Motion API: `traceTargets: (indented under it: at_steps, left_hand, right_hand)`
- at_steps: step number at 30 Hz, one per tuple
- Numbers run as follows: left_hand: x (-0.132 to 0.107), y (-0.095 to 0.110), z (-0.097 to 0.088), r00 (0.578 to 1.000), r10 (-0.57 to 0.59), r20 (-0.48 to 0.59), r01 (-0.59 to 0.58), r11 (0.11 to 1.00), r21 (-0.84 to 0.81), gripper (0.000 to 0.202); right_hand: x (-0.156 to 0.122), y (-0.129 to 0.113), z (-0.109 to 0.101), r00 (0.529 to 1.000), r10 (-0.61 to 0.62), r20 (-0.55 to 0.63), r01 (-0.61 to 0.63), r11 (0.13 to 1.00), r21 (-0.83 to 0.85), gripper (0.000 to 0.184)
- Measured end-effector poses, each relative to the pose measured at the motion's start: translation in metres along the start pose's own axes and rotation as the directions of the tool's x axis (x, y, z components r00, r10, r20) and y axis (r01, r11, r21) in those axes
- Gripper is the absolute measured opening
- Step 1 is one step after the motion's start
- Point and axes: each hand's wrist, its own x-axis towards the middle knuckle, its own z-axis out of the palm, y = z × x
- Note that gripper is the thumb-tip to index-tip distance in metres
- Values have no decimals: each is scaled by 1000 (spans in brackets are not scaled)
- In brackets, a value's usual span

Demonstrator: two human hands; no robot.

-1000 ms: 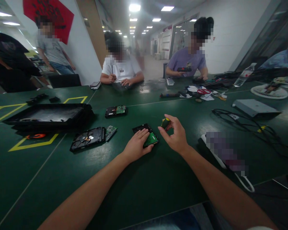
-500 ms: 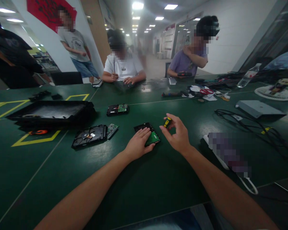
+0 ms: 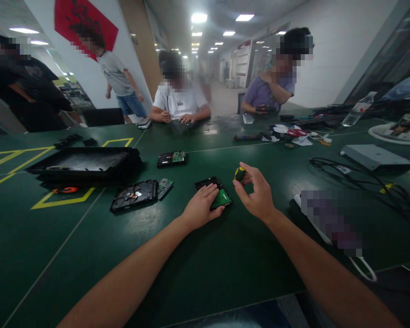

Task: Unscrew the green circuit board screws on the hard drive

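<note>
Yellow-black handle (image 3: 239, 173) turned | right fingers (image 3: 252, 171) pinch it | left fingers (image 3: 207, 194) flat on drive (image 3: 222, 199) | red poster (image 3: 90, 17) writing blurred

Just below the frame's centre, the left hand (image 3: 201, 207) is resting on a hard drive (image 3: 222, 198); the right hand (image 3: 258, 193) is pinching a yellow-and-black handle (image 3: 239, 174). Black trays (image 3: 68, 172) are lying middle left.

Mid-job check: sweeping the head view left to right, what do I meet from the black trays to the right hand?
Black trays, opened hard drive, small loose circuit board, drive with green board under the left hand, yellow-and-black tool, right hand.
</note>
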Motion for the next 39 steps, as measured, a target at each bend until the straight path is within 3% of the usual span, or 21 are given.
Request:
traceTargets:
  at_steps: [4,11,18,23,28,34,39]
  left_hand:
    - [0,1,-1,1000,-3,4,3,1000,0,65]
    - [0,-1,3,1000,-7,-18,7,1000,-13,63]
    - [-1,-1,2,1000,-5,-12,5,1000,-4,64]
    - [-1,0,0,1000,-8,-12,8,1000,-10,65]
    - [-1,0,0,1000,-14,-11,13,1000,-20,63]
    - [-1,0,0,1000,-10,0,10,1000,-19,63]
    - [-1,-3,3,1000,-3,4,3,1000,-13,66]
  right_hand:
    - [-2,3,2,999,31,28,-32,998,56,60]
    - [-3,5,4,998,34,-44,-35,999,-8,60]
    - [-3,6,4,998,63,1,-63,996,68,59]
    - [-3,5,4,998,49,-39,-48,999,24,59]
    - [-3,4,3,999,39,23,-41,996,80,59]
    - [-4,6,3,999,26,-22,-25,999,29,58]
    - [-3,5,2,1000,20,13,-20,997,74,57]
